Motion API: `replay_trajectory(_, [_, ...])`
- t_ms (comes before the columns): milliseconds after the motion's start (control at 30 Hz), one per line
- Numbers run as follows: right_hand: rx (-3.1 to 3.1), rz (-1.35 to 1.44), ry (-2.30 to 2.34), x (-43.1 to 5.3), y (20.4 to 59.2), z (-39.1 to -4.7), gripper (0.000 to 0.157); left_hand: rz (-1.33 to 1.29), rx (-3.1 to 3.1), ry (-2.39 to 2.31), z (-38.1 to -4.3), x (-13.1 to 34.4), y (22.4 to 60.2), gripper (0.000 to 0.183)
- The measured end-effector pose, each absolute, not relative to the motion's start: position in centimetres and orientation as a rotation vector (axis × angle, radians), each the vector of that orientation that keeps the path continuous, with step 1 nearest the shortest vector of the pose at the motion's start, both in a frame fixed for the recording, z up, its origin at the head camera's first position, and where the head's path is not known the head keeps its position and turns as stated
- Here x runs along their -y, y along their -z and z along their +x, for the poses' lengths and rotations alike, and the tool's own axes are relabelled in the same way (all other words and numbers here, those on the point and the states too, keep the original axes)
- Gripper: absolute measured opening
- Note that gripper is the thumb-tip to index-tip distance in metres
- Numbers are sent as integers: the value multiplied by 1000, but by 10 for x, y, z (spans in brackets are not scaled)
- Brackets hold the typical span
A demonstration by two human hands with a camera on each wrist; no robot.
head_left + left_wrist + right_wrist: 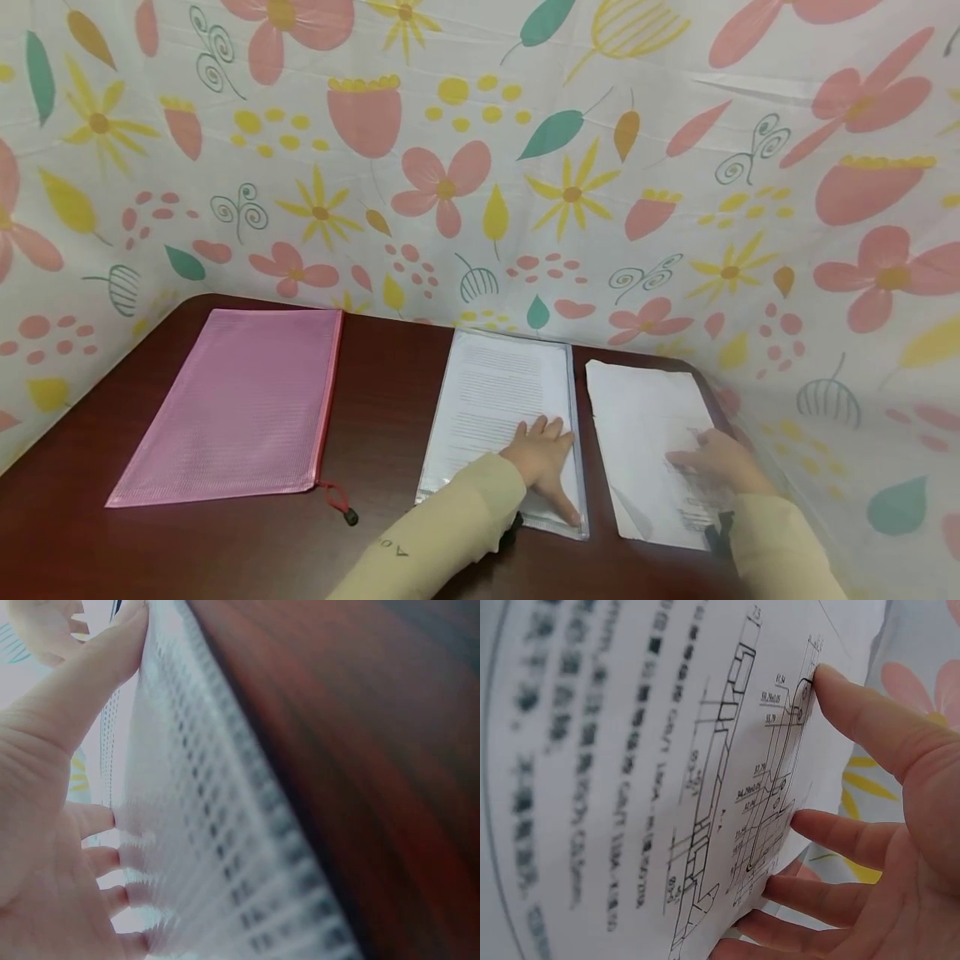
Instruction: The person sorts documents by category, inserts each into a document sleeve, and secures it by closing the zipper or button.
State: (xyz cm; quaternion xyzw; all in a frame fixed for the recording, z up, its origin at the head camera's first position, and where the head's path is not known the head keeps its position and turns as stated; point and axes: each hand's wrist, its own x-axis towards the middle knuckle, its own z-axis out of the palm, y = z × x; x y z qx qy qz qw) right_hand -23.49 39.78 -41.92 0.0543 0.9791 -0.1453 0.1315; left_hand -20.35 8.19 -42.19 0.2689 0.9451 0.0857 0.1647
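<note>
My left hand (542, 463) lies spread on a clear zip pouch (480, 400) with a printed sheet inside. In the left wrist view, the thumb (82, 682) reaches along the ribbed pouch surface (161, 795) and the fingertips press on it. To the right, my right hand (716, 462), blurred, is over a white paper sheet (637, 417). Seen from the right wrist, that sheet bears a line drawing and printed text (705, 765). The extended thumb (870, 712) and fingertips meet the paper's surface.
A pink mesh zip pouch (240, 400) with a red edge and a cord pull (349, 517) lies at the left of the dark wooden table (382, 417). Behind the table and along its sides hangs a flower-patterned cloth (480, 167).
</note>
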Motion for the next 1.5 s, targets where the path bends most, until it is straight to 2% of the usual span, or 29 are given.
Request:
replay_trajectory(400, [-2887, 128, 310, -397, 416, -235, 93, 820, -2707, -242, -205, -97, 427, 121])
replay_trajectory(500, [-2893, 95, 285, -396, 417, -234, 89, 827, -2723, -281, -208, -99, 431, 109])
replay_trajectory(733, [-2900, 79, 255, -396, 423, -236, 87, 968, -2818, -308, -218, -93, 444, 69])
replay_trajectory(833, [-2906, 76, 242, -400, 425, -238, 85, 1019, -2842, -383, -221, -87, 446, 60])
replay_trajectory(1167, [-2868, 184, 253, -403, 426, -238, 100, 949, -2895, -426, -231, -48, 437, 51])
replay_trajectory(1500, [-2891, 141, 228, -398, 423, -233, 97, 757, -2936, -421, -238, -4, 433, 51])
